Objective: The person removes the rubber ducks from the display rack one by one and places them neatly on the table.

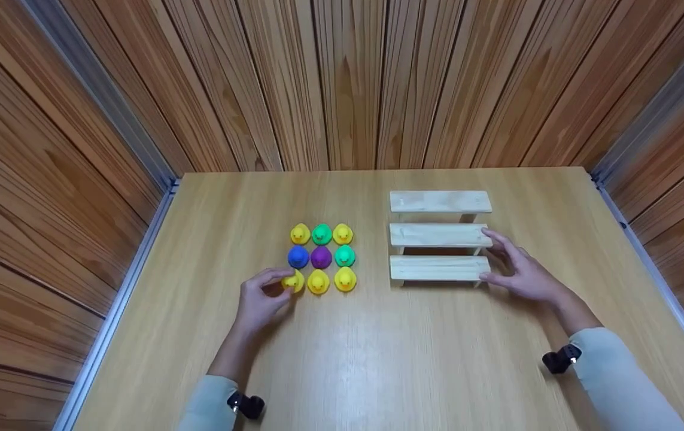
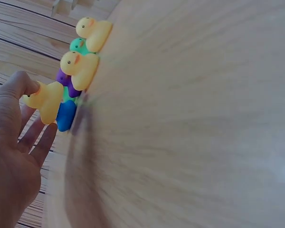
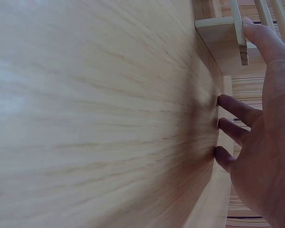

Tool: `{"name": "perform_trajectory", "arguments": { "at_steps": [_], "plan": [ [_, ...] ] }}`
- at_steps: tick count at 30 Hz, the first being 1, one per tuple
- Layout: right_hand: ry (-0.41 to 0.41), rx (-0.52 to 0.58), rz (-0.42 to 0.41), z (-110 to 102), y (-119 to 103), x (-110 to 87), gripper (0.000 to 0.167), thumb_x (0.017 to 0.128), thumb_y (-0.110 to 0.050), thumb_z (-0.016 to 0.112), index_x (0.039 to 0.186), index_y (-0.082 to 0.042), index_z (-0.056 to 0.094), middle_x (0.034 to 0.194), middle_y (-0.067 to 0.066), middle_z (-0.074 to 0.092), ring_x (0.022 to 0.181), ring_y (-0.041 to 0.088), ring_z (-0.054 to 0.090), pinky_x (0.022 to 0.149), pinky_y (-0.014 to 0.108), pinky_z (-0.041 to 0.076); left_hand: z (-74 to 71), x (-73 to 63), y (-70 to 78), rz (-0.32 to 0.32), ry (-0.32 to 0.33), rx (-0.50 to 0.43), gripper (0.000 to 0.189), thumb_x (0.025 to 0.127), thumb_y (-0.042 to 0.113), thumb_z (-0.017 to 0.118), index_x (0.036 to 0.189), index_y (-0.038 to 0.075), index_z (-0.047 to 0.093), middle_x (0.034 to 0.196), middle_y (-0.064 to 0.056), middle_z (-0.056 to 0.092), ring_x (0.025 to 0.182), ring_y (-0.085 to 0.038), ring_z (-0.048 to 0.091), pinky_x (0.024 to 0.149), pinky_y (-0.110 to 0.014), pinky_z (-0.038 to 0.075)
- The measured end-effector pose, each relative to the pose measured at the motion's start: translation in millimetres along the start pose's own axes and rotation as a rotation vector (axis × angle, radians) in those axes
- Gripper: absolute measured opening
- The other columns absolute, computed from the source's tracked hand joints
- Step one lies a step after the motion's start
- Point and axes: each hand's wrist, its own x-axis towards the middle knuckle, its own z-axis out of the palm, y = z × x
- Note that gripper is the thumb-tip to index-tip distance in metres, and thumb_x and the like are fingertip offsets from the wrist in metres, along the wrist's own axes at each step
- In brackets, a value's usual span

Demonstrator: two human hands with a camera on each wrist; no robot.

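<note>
My left hand (image 1: 263, 296) pinches a yellow rubber duck (image 2: 48, 103) between thumb and fingers, at the front left corner of a block of small ducks. Beside it are two more yellow ducks, one in the middle (image 1: 318, 282) and one on the right (image 1: 345, 279). Behind them stand a blue duck (image 1: 298, 257), a purple duck (image 1: 321, 257) and a green duck (image 1: 344, 256). At the right end of a three-step wooden stand (image 1: 437, 269), my right hand (image 1: 524, 275) has its thumb against the front step. Several of its fingertips (image 3: 223, 154) rest on the table.
The back row has a yellow duck (image 1: 300, 234), a green duck (image 1: 322, 234) and another yellow duck (image 1: 343, 234). Wood-plank walls (image 1: 347, 84) enclose the light wooden table (image 1: 365, 359) at the back and sides. Metal rails (image 1: 120, 305) run along its side edges.
</note>
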Motion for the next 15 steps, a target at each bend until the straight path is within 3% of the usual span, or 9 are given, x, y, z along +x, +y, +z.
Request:
{"name": "perform_trajectory", "arguments": {
  "at_steps": [15],
  "plan": [
    [-0.014,0.005,0.011,-1.1,-1.9,-0.6,0.098,0.105,-0.026,0.082,0.180,-0.033,0.019,0.176,0.030,0.043,0.165,0.059,0.037,0.132,0.087,0.020,6.1,-0.5,-6.6,-0.070,-0.062,0.029,0.034,0.097,-0.010,0.080,0.127,0.005,0.084,0.132,-0.018,0.083,0.126,-0.037,0.078,0.114,-0.051,0.064]
  ]
}}
